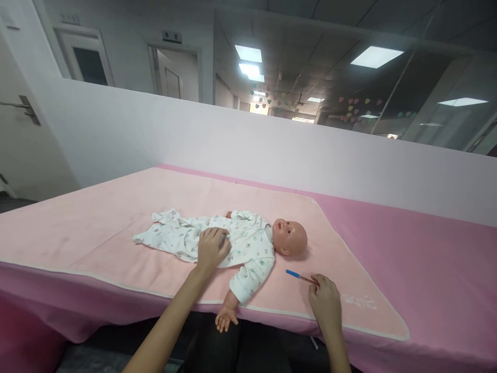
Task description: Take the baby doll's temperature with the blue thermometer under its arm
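A baby doll in a white patterned sleepsuit lies on its back on a pink mat, its head to the right. One doll arm hangs over the front edge of the table. My left hand rests on the doll's belly with curled fingers; a small greyish thing shows between thumb and fingers, too hidden to name. Right of the doll, just in front of its head, my right hand pinches a thin thermometer with a blue end pointing left toward the doll. It is held just above or against the mat.
Under the mat, a darker pink cloth covers the table and hangs down at the front. A white low wall with glass above it runs along the back. At the left is a door with a handle.
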{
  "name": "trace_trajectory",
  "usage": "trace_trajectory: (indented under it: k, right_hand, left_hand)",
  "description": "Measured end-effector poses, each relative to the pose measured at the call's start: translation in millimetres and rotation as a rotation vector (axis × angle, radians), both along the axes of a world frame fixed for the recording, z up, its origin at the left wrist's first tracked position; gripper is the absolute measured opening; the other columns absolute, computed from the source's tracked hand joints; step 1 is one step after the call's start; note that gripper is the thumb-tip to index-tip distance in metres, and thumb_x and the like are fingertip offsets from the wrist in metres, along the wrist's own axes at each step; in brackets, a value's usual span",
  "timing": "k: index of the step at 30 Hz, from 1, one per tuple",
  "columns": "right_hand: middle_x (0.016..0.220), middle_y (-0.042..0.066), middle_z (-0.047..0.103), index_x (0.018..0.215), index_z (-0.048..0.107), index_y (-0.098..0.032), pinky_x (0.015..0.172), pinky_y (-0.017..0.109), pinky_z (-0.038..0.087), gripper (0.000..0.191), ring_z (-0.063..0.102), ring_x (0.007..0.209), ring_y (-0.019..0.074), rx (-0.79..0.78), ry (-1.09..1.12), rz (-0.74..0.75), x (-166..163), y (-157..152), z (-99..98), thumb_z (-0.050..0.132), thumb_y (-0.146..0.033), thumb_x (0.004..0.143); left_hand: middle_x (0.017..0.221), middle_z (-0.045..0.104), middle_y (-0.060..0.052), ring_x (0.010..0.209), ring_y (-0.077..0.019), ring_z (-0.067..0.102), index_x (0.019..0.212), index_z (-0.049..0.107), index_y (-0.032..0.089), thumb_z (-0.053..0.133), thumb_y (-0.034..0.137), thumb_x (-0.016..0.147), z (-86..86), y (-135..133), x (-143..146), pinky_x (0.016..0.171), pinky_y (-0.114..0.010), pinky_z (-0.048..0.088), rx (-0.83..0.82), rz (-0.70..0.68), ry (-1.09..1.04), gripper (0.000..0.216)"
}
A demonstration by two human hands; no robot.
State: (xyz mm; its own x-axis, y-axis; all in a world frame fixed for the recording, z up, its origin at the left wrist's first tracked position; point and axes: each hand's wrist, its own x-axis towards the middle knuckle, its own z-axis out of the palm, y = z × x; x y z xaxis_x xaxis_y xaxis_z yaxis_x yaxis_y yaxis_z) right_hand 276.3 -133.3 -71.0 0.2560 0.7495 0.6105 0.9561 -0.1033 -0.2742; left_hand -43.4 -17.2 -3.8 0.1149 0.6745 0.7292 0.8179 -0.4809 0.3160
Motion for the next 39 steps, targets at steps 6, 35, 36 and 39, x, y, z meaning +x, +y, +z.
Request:
trace_trajectory:
  k: [6,35,36,39]
  right_hand:
    - [0.087,0.01,0.065,0.084,0.06,-0.013,0.078,0.033,0.041,0.028,0.056,0.085,0.0222,0.003,0.033,0.014,0.3,-1.0,2.3,0.036,-0.015,0.07]
    - [0.088,0.013,0.052,0.076,0.055,-0.015,0.073,0.035,0.039,0.019,0.05,0.08,0.0236,0.044,0.081,-0.067,-1.3,-0.3,1.4,0.037,-0.021,0.073]
    - [0.086,0.012,0.052,0.076,0.054,-0.015,0.073,0.035,0.039,0.018,0.05,0.079,0.0234,0.044,0.078,-0.064,-1.2,-0.4,1.5,0.037,-0.021,0.073]
    - [0.083,0.011,0.052,0.076,0.053,-0.016,0.072,0.034,0.038,0.017,0.05,0.079,0.0233,0.042,0.072,-0.053,-1.0,-1.0,2.1,0.036,-0.02,0.073]
  left_hand:
    - [0.085,0.061,-0.004,0.085,-0.0217,0.051,0.081,0.056,0.021,0.043,0.02,0.076,0.1,-0.6,0.7,0.08,-0.036,0.034,-0.017,0.008,0.002,0.013]
    - [0.08,0.06,-0.004,0.082,-0.023,0.052,0.097,0.054,0.02,0.047,0.025,0.074,0.7,-3.4,-2.5,0.087,-0.04,0.028,-0.005,0.109,-0.129,0.024]
    - [0.079,0.06,-0.004,0.081,-0.0228,0.052,0.098,0.053,0.021,0.047,0.026,0.074,0.7,-3.6,-3.8,0.087,-0.04,0.027,-0.01,0.13,-0.149,0.025]
    - [0.075,0.059,-0.003,0.08,-0.0218,0.051,0.097,0.054,0.021,0.044,0.025,0.076,0.8,-3.4,-6.1,0.086,-0.04,0.027,-0.022,0.156,-0.18,0.023]
